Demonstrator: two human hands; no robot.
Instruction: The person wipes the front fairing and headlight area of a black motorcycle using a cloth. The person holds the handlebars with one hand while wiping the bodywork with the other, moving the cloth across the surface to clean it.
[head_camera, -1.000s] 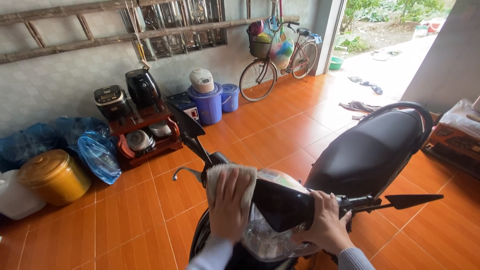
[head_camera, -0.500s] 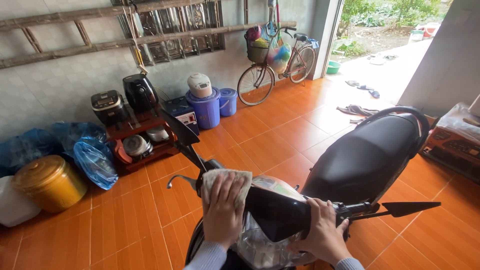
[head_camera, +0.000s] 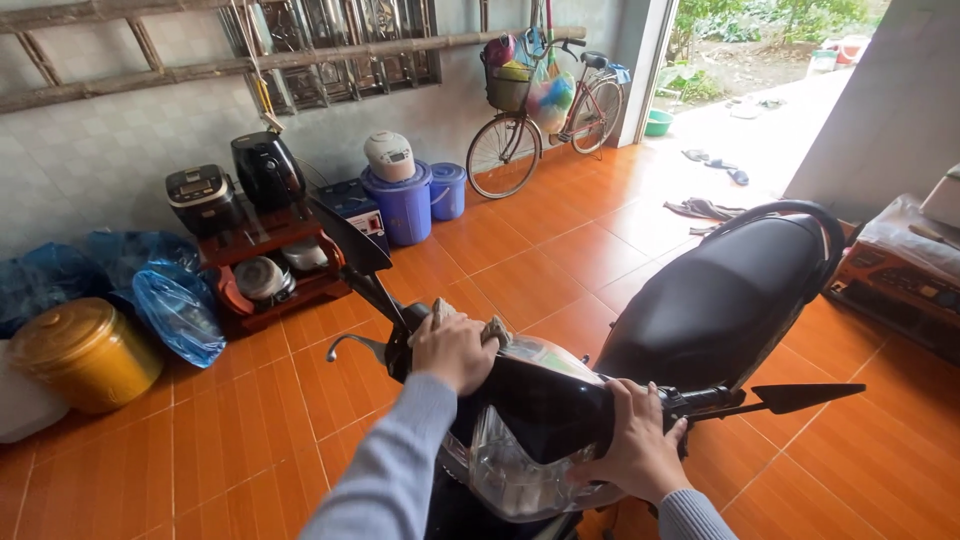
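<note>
Your left hand reaches forward from its grey sleeve, knuckles up, fingers curled down and clenched on a beige cloth, pressing it onto the top of the motorbike's front panel, just behind the left mirror stalk. Your right hand lies lower and nearer you, palm down, fingers spread and wrapped over the dark panel's right edge beside the handlebar. The motorbike stands on the orange tiled floor, its black seat stretching away from you
</note>
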